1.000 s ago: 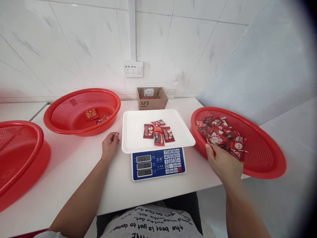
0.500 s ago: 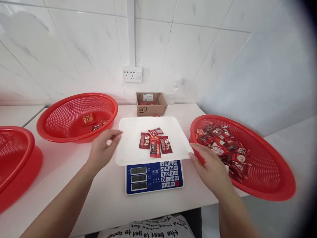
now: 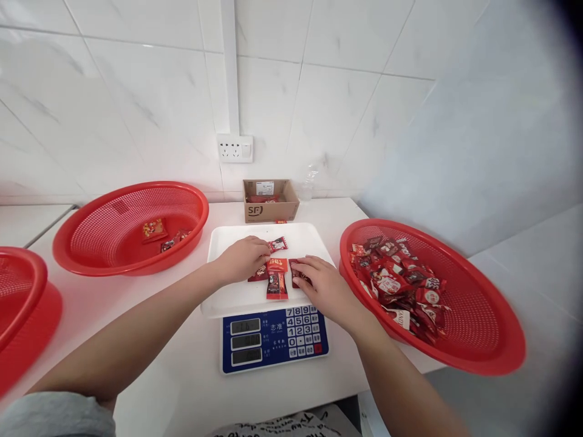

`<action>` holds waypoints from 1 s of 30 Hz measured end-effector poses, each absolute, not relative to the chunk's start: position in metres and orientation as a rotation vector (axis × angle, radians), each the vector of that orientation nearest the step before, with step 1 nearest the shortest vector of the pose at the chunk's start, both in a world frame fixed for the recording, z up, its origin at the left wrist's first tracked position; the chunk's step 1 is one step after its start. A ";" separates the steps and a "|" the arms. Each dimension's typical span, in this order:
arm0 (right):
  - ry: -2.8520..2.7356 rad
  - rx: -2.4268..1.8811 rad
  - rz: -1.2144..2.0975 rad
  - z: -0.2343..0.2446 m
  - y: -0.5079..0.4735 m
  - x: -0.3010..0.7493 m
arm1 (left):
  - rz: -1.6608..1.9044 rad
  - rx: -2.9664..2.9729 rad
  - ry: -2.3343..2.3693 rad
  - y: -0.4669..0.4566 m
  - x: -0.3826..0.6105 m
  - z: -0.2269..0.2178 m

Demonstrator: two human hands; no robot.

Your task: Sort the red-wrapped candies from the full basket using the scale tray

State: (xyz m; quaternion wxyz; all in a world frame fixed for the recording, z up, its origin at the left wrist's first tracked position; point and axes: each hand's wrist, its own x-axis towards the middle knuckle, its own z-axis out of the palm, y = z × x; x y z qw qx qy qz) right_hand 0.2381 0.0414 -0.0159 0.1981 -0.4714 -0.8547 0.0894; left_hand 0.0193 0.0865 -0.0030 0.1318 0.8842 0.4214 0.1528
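A white tray [image 3: 223,297] sits on a blue-fronted electronic scale [image 3: 276,343] and bears several small snack packets. Across the tray's left half reaches my left hand [image 3: 243,260], its fingers bent together at a dark red packet [image 3: 258,274] that is partly covered; a small red-and-white packet [image 3: 278,244] lies by its fingertips. My right hand [image 3: 325,285] has thumb and fingers around another dark red packet [image 3: 298,273], mostly hidden beneath it. Between the hands lies a red packet with an orange top [image 3: 277,285].
On the right, a red perforated basket [image 3: 492,340] holds many packets. Another red basket [image 3: 132,267] at the left contains a few, and part of a third [image 3: 27,261] shows at the left edge. A cardboard box [image 3: 273,212] and a clear plastic bottle [image 3: 310,182] stand behind the tray.
Both hands have moved inward from the tray's sides to the packets on it. The view has shifted slightly, with everything appearing a little lower and further left.
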 end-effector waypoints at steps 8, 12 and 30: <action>-2.364 -1.278 0.451 -0.019 0.047 0.225 | 0.443 2.516 1.233 0.079 0.016 -0.004; -2.333 -1.255 0.474 -0.020 0.048 0.221 | 0.463 2.486 1.244 0.079 0.016 -0.004; -2.225 -1.246 0.368 -0.016 0.049 0.206 | 0.615 2.362 1.252 0.060 0.028 0.004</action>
